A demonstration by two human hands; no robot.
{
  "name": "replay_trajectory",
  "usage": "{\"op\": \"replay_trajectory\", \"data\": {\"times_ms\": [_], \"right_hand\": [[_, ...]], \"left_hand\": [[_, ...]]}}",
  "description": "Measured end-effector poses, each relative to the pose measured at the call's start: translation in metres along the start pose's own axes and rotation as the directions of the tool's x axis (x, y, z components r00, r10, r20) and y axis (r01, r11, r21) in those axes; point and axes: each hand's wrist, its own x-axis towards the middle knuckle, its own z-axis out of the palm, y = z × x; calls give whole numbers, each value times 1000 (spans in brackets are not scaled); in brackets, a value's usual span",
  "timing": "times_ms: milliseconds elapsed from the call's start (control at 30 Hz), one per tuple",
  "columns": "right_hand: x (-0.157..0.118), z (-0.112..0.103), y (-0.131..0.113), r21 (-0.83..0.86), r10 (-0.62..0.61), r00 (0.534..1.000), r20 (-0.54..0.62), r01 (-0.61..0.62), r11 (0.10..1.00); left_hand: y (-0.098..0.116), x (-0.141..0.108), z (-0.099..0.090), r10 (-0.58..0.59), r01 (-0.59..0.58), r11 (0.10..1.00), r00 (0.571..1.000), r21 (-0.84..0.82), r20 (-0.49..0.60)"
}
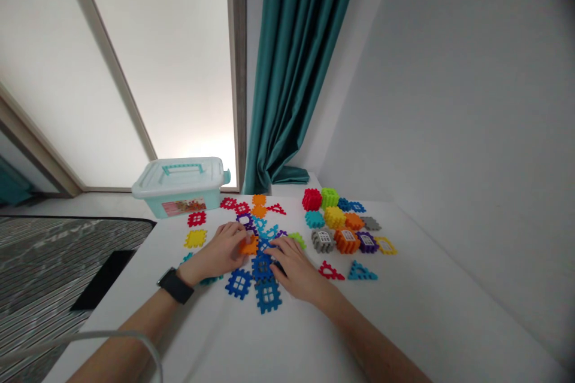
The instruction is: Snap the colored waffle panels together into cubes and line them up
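My left hand (pixel 227 248), with a dark watch on its wrist, has its fingers closed at an orange notched plastic tile (pixel 249 245) in the middle of the table. My right hand (pixel 294 266) lies over the right side of the same pile, thumb apart from bent fingers, fingertips at a blue tile (pixel 264 246). Just below the hands are blue window tiles (pixel 268 296), with another blue window tile (pixel 238 283) to the left. Light blue tiles (pixel 268 231) and a purple tile (pixel 245 221) lie beyond my fingers. A green tile (pixel 297 240) is partly behind my right hand.
Stacks by colour stand on the right, among them red (pixel 311 199), yellow (pixel 335 217), grey (pixel 323 240) and orange (pixel 347 241). Red (pixel 331 270) and blue (pixel 362 271) triangles lie in front. A lidded box (pixel 182 188) stands back left; a pale cable (pixel 112 334) crosses the lower left.
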Motion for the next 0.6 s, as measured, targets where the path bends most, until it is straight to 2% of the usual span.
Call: {"op": "replay_trajectory", "data": {"times_ms": [400, 600], "right_hand": [[30, 0, -12, -72, -67, 996, 64, 71, 995], [58, 5, -17, -83, -18, 1000, 7, 18, 996]], "left_hand": [[-21, -28, -9, -143, 147, 988, 986, 43, -83], [-33, -30, -8, -201, 209, 976, 973, 66, -114]]}}
